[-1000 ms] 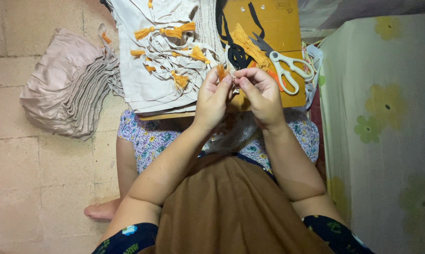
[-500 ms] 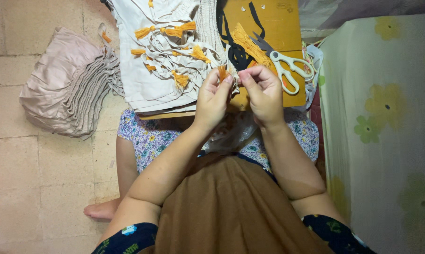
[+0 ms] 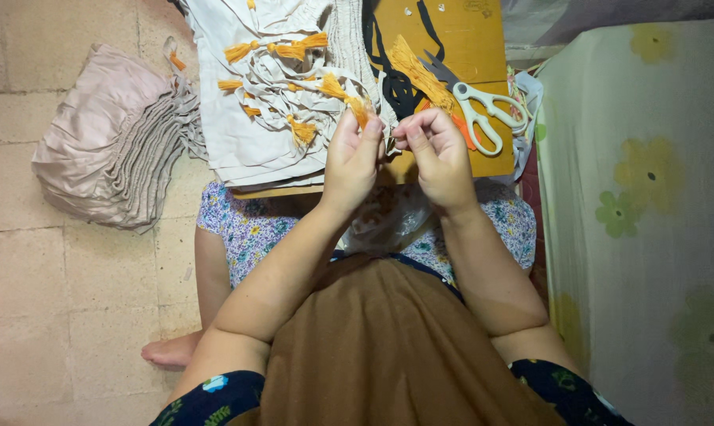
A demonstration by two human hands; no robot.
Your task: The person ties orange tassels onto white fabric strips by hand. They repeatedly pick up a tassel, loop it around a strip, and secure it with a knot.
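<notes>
The person sits on the tiled floor, and both hands are raised close together in front of a low wooden board (image 3: 483, 47). The left hand (image 3: 353, 154) has its fingers curled, and the fingertips pinch an orange tassel (image 3: 359, 109), which sticks up at 12 o'clock from this hand. The right hand (image 3: 436, 154) is just beside it, at 3 o'clock, with the fingers bent inward and the tips pressed together toward the left hand; what it pinches is too small to tell, maybe a thread.

Behind the left hand, at 11 o'clock, lies a pile of cream cloth pieces (image 3: 246, 118) with several more orange tassels on their cords. At 1 o'clock from the right hand, on the board, rest white-handled scissors (image 3: 483, 106), and next to them a loose bundle of orange thread (image 3: 420, 71) over some black straps (image 3: 396, 87). Far at 9 o'clock, on the floor, is a stack of folded pinkish fabric (image 3: 104, 150). At 3 o'clock hangs a pale green cloth with flowers (image 3: 649, 181).
</notes>
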